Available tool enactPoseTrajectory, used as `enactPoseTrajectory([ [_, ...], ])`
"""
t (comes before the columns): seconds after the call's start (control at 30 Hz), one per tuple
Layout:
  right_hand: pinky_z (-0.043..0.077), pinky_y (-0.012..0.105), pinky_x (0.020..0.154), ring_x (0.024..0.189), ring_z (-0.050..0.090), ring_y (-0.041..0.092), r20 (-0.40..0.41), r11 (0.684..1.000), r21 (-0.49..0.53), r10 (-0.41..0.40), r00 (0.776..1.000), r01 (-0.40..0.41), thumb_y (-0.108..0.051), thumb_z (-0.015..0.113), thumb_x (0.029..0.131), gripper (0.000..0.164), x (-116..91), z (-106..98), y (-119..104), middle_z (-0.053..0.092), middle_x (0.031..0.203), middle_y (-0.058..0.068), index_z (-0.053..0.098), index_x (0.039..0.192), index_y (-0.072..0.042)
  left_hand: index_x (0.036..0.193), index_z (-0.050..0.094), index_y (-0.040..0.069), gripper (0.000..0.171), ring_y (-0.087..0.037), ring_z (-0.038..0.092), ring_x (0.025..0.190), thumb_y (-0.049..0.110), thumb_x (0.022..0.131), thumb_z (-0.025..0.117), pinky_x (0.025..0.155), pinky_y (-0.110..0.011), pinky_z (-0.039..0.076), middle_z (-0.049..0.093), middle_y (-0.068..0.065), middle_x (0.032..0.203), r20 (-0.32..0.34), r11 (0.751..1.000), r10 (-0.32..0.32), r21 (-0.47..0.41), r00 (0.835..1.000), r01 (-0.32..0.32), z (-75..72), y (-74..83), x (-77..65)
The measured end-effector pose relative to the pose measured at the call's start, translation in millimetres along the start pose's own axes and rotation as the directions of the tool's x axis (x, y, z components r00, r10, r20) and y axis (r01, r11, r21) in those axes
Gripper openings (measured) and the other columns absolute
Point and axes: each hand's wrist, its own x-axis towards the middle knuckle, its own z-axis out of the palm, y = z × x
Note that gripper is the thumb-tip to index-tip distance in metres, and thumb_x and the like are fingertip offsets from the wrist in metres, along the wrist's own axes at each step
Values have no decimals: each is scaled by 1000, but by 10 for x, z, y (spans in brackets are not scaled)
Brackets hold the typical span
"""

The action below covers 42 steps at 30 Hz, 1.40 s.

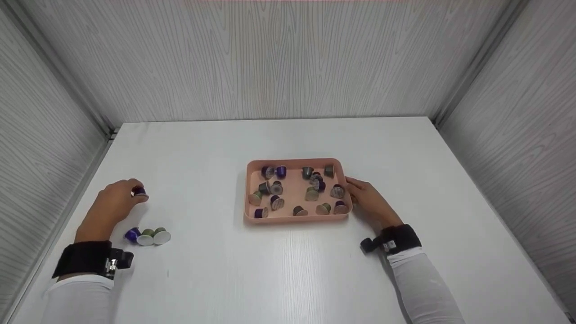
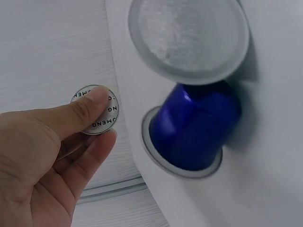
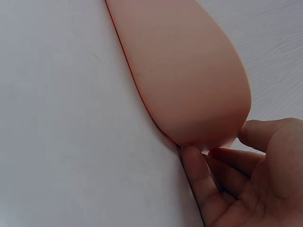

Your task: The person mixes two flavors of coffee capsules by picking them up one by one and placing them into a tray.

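Observation:
My left hand (image 1: 111, 203) pinches a dark coffee capsule (image 1: 140, 191) between thumb and fingers, at the left of the table. In the left wrist view the printed foil lid of this capsule (image 2: 102, 124) faces the camera. Nearer the wrist, a blue capsule (image 1: 132, 234) and two green capsules with pale lids (image 1: 162, 237) lie close together. A pink tray (image 1: 292, 220) in the middle holds several purple, dark and green capsules, scattered on their sides or lids. At the tray's right side, my right hand (image 1: 371, 202) grips the wall (image 3: 189, 71), thumb and fingers at its corner.
The white table (image 1: 202, 270) is bounded by a grey wood-grain panel at the back (image 1: 279, 58) and by side panels left (image 1: 40, 135) and right (image 1: 513, 135). Each wrist wears a black strap (image 1: 400, 237) with a small camera.

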Motion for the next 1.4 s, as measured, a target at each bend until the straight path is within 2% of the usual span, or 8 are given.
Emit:
enactPoseTrajectory([
  [0.17,38,39,106,123,53,22,-7,1000,-11,-3,1000,3,-46,43,103,56,5,2,0,52,142,7,41,150,-16,116,56,-10,34,-50,58,98,14,94,65,80,-61,48,62,-32,106,-38,1000,27,-4,999,-28,-4,152,113],
  [0.3,34,41,111,126,51,21,-6,1000,1,11,1000,-11,-47,44,102,57,9,11,-4,50,144,5,40,151,-17,118,56,-11,35,-50,58,101,15,96,64,81,-60,48,61,-33,110,-37,999,42,-6,998,-42,-8,290,219],
  [0.5,34,41,110,124,52,21,-8,1000,-2,6,1000,-6,-47,44,102,56,11,8,-2,51,143,5,41,150,-18,121,56,-9,35,-47,59,101,13,95,64,79,-57,49,61,-31,112,-47,997,68,-16,997,-69,-16,537,377],
  [0.8,33,42,112,129,47,21,0,1000,12,24,1000,-24,-48,43,102,56,3,17,-15,49,146,4,40,151,-20,123,57,-8,36,-43,60,105,15,95,65,85,-55,49,62,-28,115,-36,993,110,-25,993,-111,-7,959,621],
  [1.17,43,39,102,118,57,23,14,1000,-7,13,1000,-13,-43,42,104,55,46,-5,-2,55,139,9,39,151,-16,129,58,0,38,-37,60,109,17,96,64,91,-51,50,64,-20,118,-23,985,170,-26,985,-170,87,1494,855],
  [1.4,44,39,101,121,55,23,-4,999,-22,28,1000,-28,-45,43,103,55,39,3,-10,51,143,7,40,151,-18,127,59,0,36,-33,61,106,18,96,64,89,-48,52,64,-18,114,-37,975,217,-31,975,-218,172,1792,992],
])
